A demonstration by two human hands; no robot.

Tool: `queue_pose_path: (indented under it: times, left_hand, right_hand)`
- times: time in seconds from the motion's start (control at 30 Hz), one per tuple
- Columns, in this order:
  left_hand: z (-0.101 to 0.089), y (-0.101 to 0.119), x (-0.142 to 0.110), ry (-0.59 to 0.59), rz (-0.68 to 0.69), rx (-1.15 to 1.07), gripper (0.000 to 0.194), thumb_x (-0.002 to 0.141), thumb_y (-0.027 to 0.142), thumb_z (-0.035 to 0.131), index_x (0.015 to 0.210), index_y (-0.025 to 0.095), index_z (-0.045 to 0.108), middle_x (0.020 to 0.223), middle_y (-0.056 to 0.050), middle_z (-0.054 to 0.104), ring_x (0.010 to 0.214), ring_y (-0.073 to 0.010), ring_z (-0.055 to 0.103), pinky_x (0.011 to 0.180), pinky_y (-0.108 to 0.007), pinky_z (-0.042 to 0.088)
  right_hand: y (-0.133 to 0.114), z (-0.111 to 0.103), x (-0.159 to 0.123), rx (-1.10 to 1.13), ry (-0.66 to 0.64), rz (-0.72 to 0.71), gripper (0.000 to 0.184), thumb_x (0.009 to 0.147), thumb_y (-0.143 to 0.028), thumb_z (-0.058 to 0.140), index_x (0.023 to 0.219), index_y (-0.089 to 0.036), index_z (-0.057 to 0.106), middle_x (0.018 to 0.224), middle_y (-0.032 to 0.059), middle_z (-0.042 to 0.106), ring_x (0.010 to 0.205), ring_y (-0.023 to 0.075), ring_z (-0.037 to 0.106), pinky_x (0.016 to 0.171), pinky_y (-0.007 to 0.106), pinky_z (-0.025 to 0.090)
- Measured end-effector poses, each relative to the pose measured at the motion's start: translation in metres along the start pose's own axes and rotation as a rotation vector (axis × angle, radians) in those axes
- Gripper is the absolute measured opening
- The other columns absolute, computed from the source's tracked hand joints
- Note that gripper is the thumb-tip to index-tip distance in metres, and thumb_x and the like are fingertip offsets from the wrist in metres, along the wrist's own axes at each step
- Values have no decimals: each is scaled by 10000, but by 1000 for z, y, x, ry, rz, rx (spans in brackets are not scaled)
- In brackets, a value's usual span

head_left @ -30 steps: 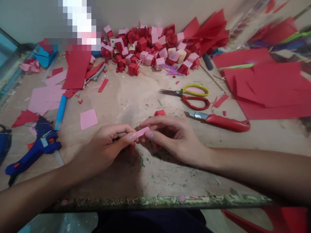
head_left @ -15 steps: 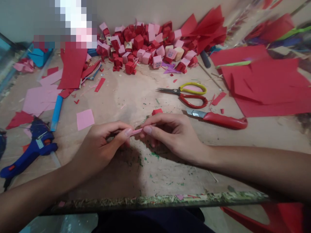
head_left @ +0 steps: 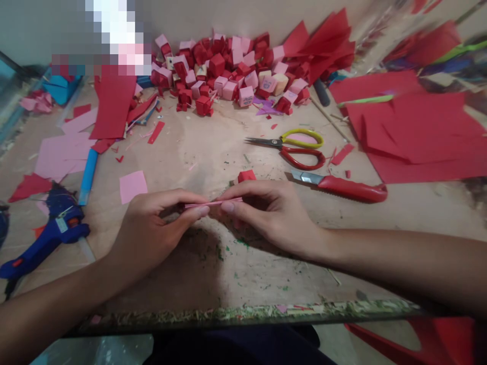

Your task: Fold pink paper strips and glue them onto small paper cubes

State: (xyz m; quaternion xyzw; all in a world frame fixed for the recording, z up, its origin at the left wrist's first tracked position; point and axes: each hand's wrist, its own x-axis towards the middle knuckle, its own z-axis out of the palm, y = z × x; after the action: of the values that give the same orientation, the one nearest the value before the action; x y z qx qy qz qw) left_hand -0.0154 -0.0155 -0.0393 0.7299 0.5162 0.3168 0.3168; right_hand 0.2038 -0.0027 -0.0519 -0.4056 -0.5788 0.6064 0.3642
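Between both hands is a narrow folded strip of pink paper [head_left: 215, 203], held level just above the table. My left hand [head_left: 158, 223] pinches its left part between thumb and fingers. At its right part, the thumb and fingers of my right hand [head_left: 272, 210] are closed on it. Just beyond my right hand sits a small red paper box [head_left: 247, 176], partly hidden by the fingers. A square of pink paper [head_left: 133, 187] lies flat beyond my left hand.
Scissors [head_left: 285, 144] and a red-handled utility knife [head_left: 342, 186] lie beyond my right hand. A blue glue gun [head_left: 47, 233] rests at the left. Pink and red paper cubes [head_left: 228, 90] are heaped at the back. Red sheets [head_left: 422, 137] cover the right side.
The pink strip now shows more of its length across both hands and lies more level. Thumbs and fingers have shifted slightly along it. The tools and papers around have stayed put.
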Motion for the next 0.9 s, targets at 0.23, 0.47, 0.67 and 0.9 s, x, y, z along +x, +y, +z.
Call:
queue_pose_path:
  times: [0.23, 0.47, 0.67, 0.9]
  left_hand:
    - [3, -1, -5, -32, 21, -16, 133, 894, 234, 791, 966, 338, 832, 954, 113, 833, 796, -82, 786, 707, -115, 575]
    - [1, 3, -1, -11, 19, 76, 71, 914, 276, 760, 904, 292, 829, 884, 79, 836, 745, -121, 790, 658, -161, 586]
    - [2, 4, -6, -45, 29, 101, 86, 927, 291, 749, 956, 310, 828, 896, 72, 836, 710, -137, 786, 617, -197, 589]
    - [2, 7, -6, -51, -13, 47, 81, 917, 307, 758, 955, 306, 829, 868, 75, 834, 695, -125, 786, 594, -175, 589]
  right_hand:
    - [1, 3, -3, -235, -22, -96, 161, 940, -276, 728, 898, -125, 769, 651, 7, 687, 554, 95, 576, 507, 209, 444]
    - [2, 4, -4, -186, 25, -103, 211, 939, -322, 733, 865, -125, 741, 643, 2, 658, 557, 97, 553, 498, 212, 434]
    - [1, 3, -4, -262, -7, -143, 203, 961, -279, 672, 834, -132, 730, 663, -5, 637, 599, 93, 537, 561, 220, 438]
    - [0, 2, -6, -346, -10, -205, 165, 953, -220, 648, 861, -120, 742, 676, -8, 654, 604, 82, 543, 567, 205, 431]
